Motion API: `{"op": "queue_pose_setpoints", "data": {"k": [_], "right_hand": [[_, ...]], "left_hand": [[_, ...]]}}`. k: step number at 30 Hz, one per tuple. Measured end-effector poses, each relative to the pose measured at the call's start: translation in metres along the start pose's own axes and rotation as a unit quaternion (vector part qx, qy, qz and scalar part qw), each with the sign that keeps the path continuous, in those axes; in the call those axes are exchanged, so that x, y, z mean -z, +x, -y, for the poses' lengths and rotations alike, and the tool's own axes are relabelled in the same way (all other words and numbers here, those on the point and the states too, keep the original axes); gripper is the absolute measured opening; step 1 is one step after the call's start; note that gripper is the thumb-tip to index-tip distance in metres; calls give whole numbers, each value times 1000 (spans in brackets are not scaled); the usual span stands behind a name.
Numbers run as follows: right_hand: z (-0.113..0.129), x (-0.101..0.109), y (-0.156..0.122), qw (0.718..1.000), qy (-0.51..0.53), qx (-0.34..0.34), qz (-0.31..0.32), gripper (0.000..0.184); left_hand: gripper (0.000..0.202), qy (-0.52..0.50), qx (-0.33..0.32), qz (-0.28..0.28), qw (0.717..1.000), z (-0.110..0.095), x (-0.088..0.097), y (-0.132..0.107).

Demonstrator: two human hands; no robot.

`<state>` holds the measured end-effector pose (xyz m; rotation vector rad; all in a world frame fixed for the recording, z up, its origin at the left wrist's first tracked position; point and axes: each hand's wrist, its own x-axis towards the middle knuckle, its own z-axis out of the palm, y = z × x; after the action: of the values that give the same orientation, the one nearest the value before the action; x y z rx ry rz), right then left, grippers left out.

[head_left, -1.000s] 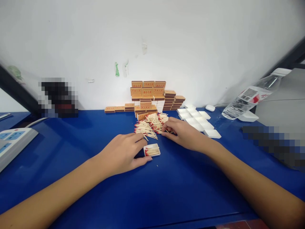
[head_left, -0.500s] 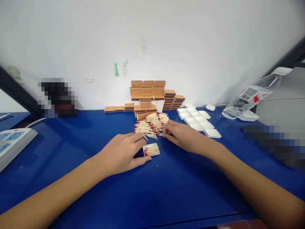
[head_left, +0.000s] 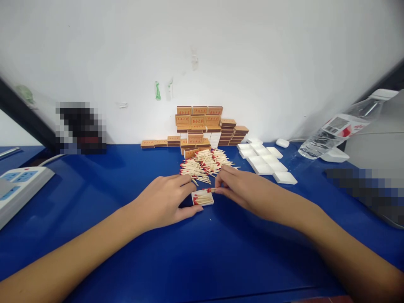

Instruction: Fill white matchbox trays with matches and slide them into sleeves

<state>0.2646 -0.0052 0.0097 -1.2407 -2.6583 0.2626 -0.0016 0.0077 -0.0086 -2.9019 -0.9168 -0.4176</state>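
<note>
My left hand [head_left: 164,201] rests on the blue table, its thumb and fingers closed around the left end of a small white matchbox tray [head_left: 208,204]. Inside that tray lies a layer of matches [head_left: 203,199], red heads toward the left. Between the thumb and fingertips of my right hand [head_left: 248,185] are a few matches [head_left: 209,190], their red heads pointing left over the tray's far edge. Just behind both hands spreads a loose heap of red-tipped matches [head_left: 205,165].
Matchboxes [head_left: 198,121] are stacked against the wall, with a low row [head_left: 158,143] to their left. White matchbox trays [head_left: 263,162] sit right of the heap. Farther right are a tilted water bottle [head_left: 339,126] and a white case [head_left: 282,143]. A power strip [head_left: 27,189] lies left.
My right hand has come from the heap's front edge toward me, bringing pinched matches over the tray. My left hand stays at the tray. The view has shifted slightly.
</note>
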Motion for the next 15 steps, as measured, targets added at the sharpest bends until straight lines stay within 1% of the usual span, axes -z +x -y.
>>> {"op": "queue_pose_setpoints", "data": {"k": [2, 5, 7, 9, 11, 13, 15], "right_hand": [[11, -4, 1, 997, -71, 27, 4, 14], [22, -12, 3, 979, -197, 59, 15, 18], [28, -17, 6, 967, -246, 63, 12, 19], [31, -22, 9, 965, -253, 66, -6, 19], [31, -23, 10, 969, -232, 81, -20, 18], [26, -21, 11, 978, -189, 85, -30, 13], [18, -15, 9, 988, -131, 65, -40, 11]], "left_hand": [[31, 2, -1, -3, 1000, 0, 0, 0], [32, 4, -4, -2, 1000, 0, 0, -1], [32, 5, -5, 2, 1000, -1, -1, -1], [32, 4, -6, 7, 1000, -1, -1, -1], [32, 0, -7, 14, 1000, -2, -1, -1], [32, -2, -4, 17, 1000, -2, -1, -1], [32, -3, -2, 14, 1000, -1, 0, 0]]}}
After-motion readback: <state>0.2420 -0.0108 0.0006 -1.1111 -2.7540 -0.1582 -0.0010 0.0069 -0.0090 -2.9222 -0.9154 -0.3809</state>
